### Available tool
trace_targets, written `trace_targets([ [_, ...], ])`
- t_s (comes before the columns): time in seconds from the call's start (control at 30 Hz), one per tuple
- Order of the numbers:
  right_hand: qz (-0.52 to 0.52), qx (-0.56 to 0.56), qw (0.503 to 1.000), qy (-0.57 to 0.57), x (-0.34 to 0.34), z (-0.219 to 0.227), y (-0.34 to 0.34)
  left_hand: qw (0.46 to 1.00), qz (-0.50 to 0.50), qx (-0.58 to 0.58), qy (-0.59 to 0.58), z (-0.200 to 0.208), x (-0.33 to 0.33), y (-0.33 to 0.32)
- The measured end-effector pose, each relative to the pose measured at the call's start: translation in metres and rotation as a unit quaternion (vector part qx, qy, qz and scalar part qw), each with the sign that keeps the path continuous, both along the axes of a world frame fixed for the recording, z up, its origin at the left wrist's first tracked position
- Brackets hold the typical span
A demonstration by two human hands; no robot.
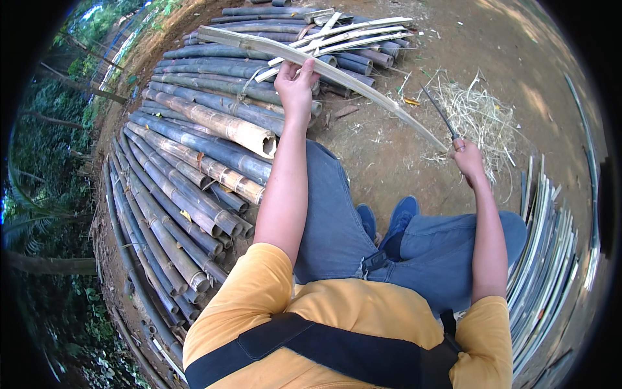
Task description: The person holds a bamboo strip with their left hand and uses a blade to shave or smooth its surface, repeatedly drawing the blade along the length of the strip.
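My left hand [298, 84] is closed round a long pale bamboo strip [372, 93], with the thumb pressed against it. The strip slants from the upper left down toward my right knee, and its lower end lies close beside my right fist. Wrapped round a knife handle, my right hand [468, 160] holds a knife [439, 110] whose long dark blade points up and to the left. A gap shows between most of the blade and the strip. Below the knife and to its right lies a heap of thin bamboo shavings [486, 117] on the ground.
Many bamboo poles [207, 120] are stacked on the left, their cut ends toward me. Several split pale strips [363, 35] lie across the far poles. At the right is a bundle of long thin slats [544, 259]. My blue shoes [402, 217] rest on bare soil [363, 146].
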State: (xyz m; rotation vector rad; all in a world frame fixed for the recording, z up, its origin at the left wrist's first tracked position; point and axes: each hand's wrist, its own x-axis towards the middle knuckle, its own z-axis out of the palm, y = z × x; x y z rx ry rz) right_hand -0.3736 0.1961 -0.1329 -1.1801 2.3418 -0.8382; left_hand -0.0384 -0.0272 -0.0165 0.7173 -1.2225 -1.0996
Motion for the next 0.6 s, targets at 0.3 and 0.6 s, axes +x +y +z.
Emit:
trace_targets([
  [0.3, 0.032, 0.04, 0.999, 0.006, 0.016, -0.008, -0.011, 0.998, -0.042, -0.007, -0.044, -0.003, -0.008, 0.005],
  [0.6, -0.042, 0.091, 0.994, -0.044, -0.007, -0.027, -0.009, 0.995, -0.073, 0.003, -0.069, -0.014, -0.041, 0.02],
])
